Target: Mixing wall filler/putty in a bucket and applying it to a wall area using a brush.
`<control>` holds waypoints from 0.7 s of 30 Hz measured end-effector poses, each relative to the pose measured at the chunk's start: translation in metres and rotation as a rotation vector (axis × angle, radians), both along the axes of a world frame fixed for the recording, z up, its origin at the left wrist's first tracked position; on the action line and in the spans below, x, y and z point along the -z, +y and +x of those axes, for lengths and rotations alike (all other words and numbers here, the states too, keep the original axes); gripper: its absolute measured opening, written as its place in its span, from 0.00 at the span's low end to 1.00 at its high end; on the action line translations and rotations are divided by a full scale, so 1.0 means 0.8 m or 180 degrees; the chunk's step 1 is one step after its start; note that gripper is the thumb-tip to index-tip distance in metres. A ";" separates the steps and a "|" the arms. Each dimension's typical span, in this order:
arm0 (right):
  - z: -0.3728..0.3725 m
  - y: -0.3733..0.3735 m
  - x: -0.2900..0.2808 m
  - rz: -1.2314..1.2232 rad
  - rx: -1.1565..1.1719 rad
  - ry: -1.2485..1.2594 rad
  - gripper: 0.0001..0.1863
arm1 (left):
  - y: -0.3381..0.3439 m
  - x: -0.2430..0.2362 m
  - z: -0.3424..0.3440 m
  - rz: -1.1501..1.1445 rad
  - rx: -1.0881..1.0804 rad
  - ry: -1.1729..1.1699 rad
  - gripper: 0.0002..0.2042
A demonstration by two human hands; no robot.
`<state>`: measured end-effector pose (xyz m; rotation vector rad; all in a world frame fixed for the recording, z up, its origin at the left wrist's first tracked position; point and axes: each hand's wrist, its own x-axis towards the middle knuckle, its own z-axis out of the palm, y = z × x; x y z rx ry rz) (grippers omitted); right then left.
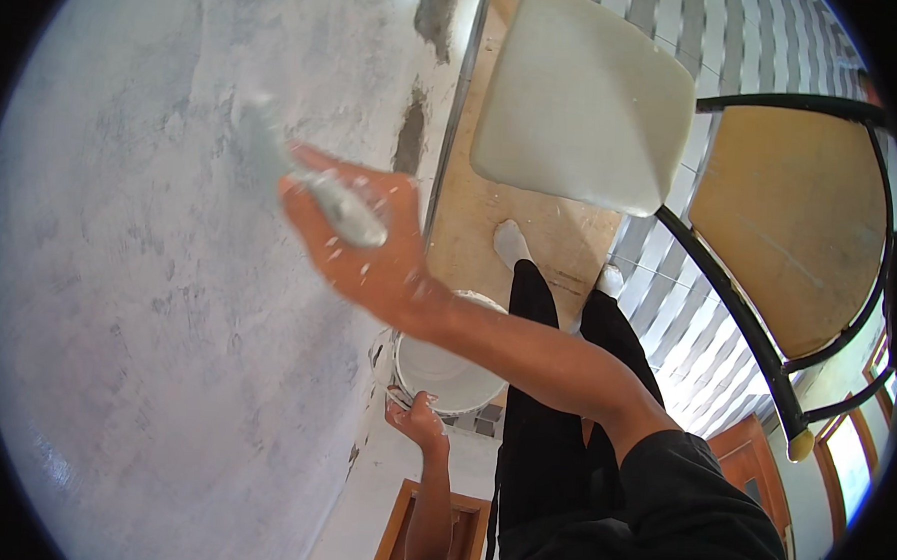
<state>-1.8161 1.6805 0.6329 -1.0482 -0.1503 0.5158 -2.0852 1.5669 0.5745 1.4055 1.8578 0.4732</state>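
Observation:
My right hand, spotted with white, is closed around a paintbrush whose pale handle is smeared with white. The brush's far end is blurred by motion, close over the grey-white wall; whether it touches cannot be told. Below my right forearm, a white bucket hangs beside the wall, with whitish matter inside. My left hand, also smeared with white, grips the bucket at its rim. My right forearm hides part of the bucket.
A chair with a pale seat and a yellowish backrest stands at the right. My feet in white socks are on a wooden board. Grey-and-white striped tiles lie beyond. Dark bare patches mark the wall's edge. A wooden-framed opening is at the bottom.

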 end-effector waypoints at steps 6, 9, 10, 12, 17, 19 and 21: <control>0.003 -0.012 -0.056 0.1210 -0.0477 0.0117 0.11 | -0.008 -0.024 0.014 0.0077 0.0245 -0.0046 0.08; 0.003 -0.002 -0.013 0.1727 -0.0588 0.0915 0.11 | -0.008 -0.021 -0.007 0.0112 0.0412 -0.0135 0.08; -0.004 0.000 0.004 0.1774 -0.0559 0.1147 0.11 | -0.007 -0.016 -0.019 0.0123 0.0522 -0.0007 0.08; -0.002 -0.013 0.040 0.1593 -0.0681 0.1126 0.10 | -0.010 -0.022 -0.009 0.0082 0.0475 -0.0270 0.07; 0.000 -0.043 0.127 -0.0241 -0.0527 0.0577 0.12 | -0.032 -0.036 -0.007 -0.0358 -0.0066 -0.0830 0.09; 0.006 -0.085 0.133 0.0069 -0.0560 0.0890 0.11 | -0.042 -0.028 -0.013 -0.0271 0.0000 -0.0904 0.09; 0.007 -0.130 0.114 0.0435 -0.0697 0.1249 0.11 | -0.052 -0.037 -0.016 -0.0119 0.0009 -0.1005 0.09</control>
